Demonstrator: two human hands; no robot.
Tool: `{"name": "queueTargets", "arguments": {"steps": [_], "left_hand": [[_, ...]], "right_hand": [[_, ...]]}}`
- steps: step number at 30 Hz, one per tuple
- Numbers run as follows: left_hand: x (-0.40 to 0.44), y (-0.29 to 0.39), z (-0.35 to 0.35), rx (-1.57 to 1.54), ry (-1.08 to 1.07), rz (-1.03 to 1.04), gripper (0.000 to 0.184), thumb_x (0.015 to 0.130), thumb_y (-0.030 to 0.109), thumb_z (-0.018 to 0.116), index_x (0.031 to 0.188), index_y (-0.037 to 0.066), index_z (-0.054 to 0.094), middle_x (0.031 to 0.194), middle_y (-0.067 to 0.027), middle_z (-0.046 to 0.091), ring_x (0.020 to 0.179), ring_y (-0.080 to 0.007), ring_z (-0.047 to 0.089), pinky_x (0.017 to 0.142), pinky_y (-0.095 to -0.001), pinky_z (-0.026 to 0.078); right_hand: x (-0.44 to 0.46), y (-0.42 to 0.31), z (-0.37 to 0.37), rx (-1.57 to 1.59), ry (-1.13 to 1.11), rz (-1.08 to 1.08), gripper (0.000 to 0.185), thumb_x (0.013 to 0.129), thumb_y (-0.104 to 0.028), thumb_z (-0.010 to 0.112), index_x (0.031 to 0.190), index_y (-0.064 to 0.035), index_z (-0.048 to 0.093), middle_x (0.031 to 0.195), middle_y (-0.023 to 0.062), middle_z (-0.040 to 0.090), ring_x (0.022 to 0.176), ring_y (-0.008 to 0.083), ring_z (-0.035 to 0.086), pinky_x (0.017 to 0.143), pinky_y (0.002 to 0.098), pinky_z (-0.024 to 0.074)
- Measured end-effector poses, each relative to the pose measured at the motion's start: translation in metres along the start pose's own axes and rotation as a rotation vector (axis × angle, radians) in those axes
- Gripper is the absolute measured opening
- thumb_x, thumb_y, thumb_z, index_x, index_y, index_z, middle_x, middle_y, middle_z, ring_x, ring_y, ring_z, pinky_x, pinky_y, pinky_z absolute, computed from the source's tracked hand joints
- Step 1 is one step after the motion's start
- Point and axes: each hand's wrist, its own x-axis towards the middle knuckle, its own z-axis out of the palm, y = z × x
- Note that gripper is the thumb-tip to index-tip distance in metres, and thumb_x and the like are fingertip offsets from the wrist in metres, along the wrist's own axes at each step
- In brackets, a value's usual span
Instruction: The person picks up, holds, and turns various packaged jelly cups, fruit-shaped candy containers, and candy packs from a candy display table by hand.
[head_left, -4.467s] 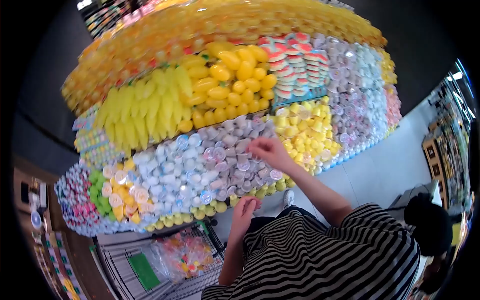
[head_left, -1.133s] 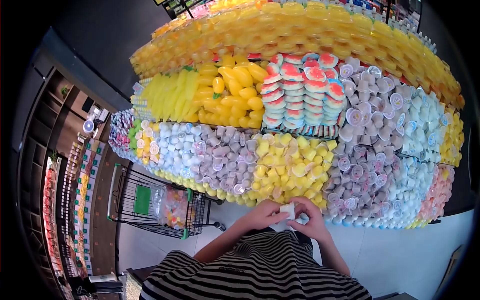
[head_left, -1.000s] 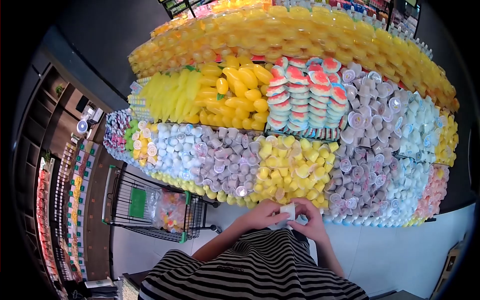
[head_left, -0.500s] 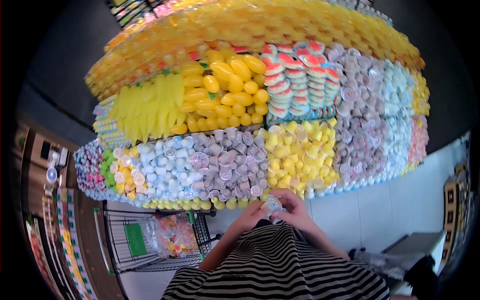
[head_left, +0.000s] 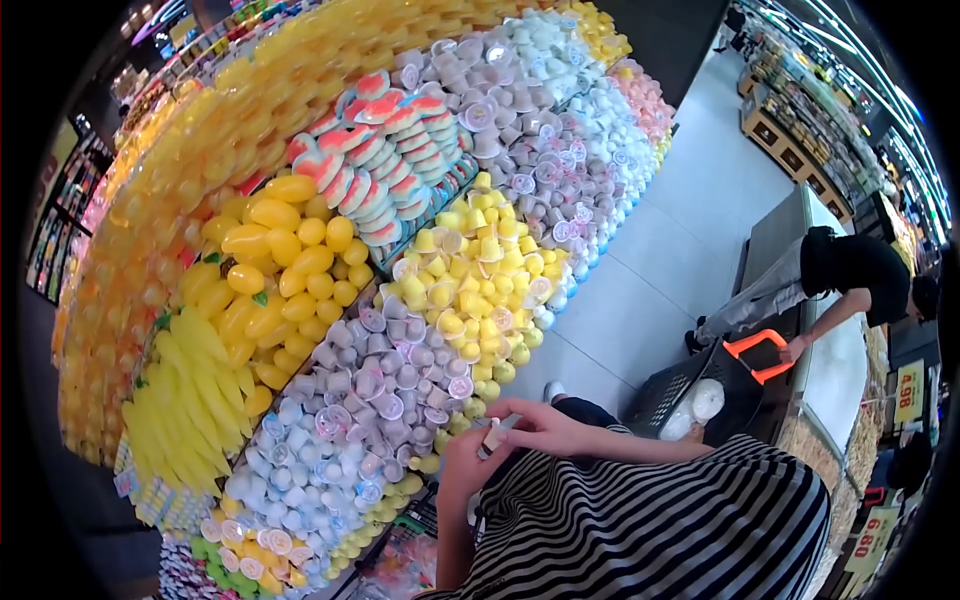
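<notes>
A small pale jelly cup [head_left: 492, 437] is between my two hands, in front of my striped shirt. My left hand [head_left: 466, 462] is closed around its near side. My right hand [head_left: 545, 430] meets it from the other side, with the fingers bent against the cup. My fingers cover much of the cup. Just beyond my hands are heaped grey-lilac jelly cups [head_left: 380, 372] and yellow jelly cups [head_left: 478, 265]. White-blue cups [head_left: 310, 462] lie to the left of them.
Yellow mango-shaped packs [head_left: 275, 240], long yellow-green packs [head_left: 188, 395] and red-and-white packs [head_left: 385, 150] fill the upper bins. At right, a person [head_left: 850, 270] in black holds the orange handle [head_left: 765, 355] of a dark basket [head_left: 670, 385]. A cart [head_left: 405, 560] with bagged goods is below me.
My view has swung to the right, so the display now slants and the aisle with another person shows. Both hands stay together at the jelly cup.
</notes>
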Motion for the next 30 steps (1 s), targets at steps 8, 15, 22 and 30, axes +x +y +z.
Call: {"name": "queueTargets", "arguments": {"steps": [8, 15, 22, 30], "left_hand": [[0.009, -0.011, 0.005, 0.297, 0.002, 0.125, 0.032, 0.084, 0.034, 0.078, 0.080, 0.004, 0.066, 0.070, -0.0132, 0.063, 0.068, -0.0342, 0.065, 0.061, -0.0439, 0.050], [0.021, 0.008, 0.007, 0.347, 0.064, 0.065, 0.030, 0.075, 0.028, 0.083, 0.083, 0.005, 0.064, 0.077, -0.0137, 0.065, 0.073, -0.0367, 0.065, 0.065, -0.0469, 0.052], [0.059, 0.013, 0.021, 0.236, 0.181, -0.008, 0.031, 0.082, 0.023, 0.081, 0.099, 0.000, 0.069, 0.091, -0.0195, 0.069, 0.083, -0.0425, 0.067, 0.073, -0.0463, 0.053], [0.184, 0.072, 0.086, 0.167, 0.144, -0.253, 0.038, 0.092, 0.021, 0.075, 0.120, 0.000, 0.060, 0.094, -0.0175, 0.072, 0.086, -0.0330, 0.071, 0.078, -0.0406, 0.055]], "right_hand": [[0.006, -0.010, -0.029, -0.263, -0.128, 0.072, 0.057, 0.095, -0.044, 0.072, 0.132, -0.0019, 0.059, 0.115, 0.0150, 0.069, 0.092, 0.0232, 0.072, 0.080, 0.0355, 0.0589], [0.015, -0.011, -0.038, -0.374, -0.096, -0.071, 0.058, 0.087, -0.038, 0.080, 0.129, -0.0032, 0.061, 0.106, 0.0130, 0.070, 0.086, 0.0213, 0.071, 0.075, 0.0343, 0.0573], [0.053, -0.032, -0.093, -0.210, -0.159, -0.162, 0.067, 0.083, -0.023, 0.086, 0.139, -0.0060, 0.053, 0.101, 0.0076, 0.069, 0.088, 0.0172, 0.069, 0.076, 0.0304, 0.0577], [0.085, -0.061, -0.246, -0.123, -0.167, -0.255, 0.057, 0.077, -0.015, 0.084, 0.128, -0.0071, 0.060, 0.108, 0.0057, 0.067, 0.094, 0.0160, 0.066, 0.079, 0.0313, 0.0562]]}}
